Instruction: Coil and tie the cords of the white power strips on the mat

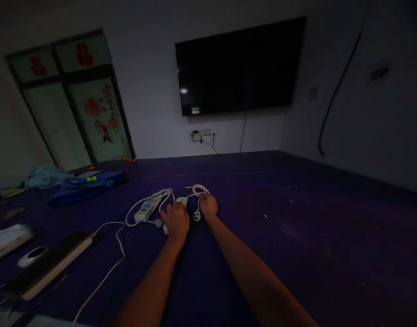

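Purple surface (296, 231) runs back to the wall (154, 122) under the TV (242, 68), w/ a broad stretch on the R dotted w/ a few white scraps (265, 215). L side's tighter: blue clothes (87, 186) farther back, a dark-topped slab (46, 263) w/ a white cable (109, 270) nearer the person. White power strip (181, 200) sits mid-surface under the L hand (176, 221); long axis runs near-L to far-R, far end poking past the fingers toward the TV wall, near end showing beside the wrist. 2nd strip (147, 209) lies just L of it, approx. same slant but flatter, white cord looping by it. L hand's palm-down, fingers bent over the power strip & a bit apart. R hand (208, 205) is curled in at a coiled cord (200, 187); white plug (197, 216) is btwn the hands, pin face toward the person. Light's poor, so can't tell if either hand actually grips.
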`<state>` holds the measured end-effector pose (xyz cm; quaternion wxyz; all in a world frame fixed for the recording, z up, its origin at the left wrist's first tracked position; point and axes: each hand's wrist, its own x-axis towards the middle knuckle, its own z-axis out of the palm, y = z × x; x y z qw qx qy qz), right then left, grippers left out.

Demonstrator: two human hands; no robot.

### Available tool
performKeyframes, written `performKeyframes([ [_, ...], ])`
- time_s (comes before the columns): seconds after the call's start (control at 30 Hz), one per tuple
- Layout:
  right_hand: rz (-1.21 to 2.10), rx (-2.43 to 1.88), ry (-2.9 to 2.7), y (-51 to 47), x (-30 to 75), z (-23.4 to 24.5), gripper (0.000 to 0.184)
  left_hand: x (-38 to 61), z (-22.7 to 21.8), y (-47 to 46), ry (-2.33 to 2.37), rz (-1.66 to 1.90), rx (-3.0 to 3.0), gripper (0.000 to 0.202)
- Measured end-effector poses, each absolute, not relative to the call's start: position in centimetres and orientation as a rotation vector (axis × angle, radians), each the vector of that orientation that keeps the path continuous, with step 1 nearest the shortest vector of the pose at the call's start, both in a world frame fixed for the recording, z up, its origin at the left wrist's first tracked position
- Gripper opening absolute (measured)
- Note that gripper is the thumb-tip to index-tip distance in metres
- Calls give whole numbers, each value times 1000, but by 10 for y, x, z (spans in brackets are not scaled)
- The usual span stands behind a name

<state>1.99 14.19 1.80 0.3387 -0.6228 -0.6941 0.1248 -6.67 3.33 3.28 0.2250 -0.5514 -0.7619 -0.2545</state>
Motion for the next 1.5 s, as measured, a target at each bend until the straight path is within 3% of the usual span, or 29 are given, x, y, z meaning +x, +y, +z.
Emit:
performKeyframes([
  [0.17,235,-1572,-1845,123,67,34,34,-41,27,21,-1682,-926,-1859,35],
  [0.27,109,-1430,-2064,99,113,25,37,-17,17,12,-1414,-919,-2144,38],
  [0.4,6,-1315,-2261,74,164,1,19,10,12,6,-1033,-799,-2487,43],
  [0.47,-29,-1362,-2293,69,174,-6,19,17,13,7,-930,-755,-2582,47],
  [1.1,-121,-1137,-2593,59,165,0,25,18,10,16,-1049,-836,-2766,64],
  [1.5,-227,-1059,-2619,61,167,-4,22,18,10,17,-1248,-847,-2902,63],
])
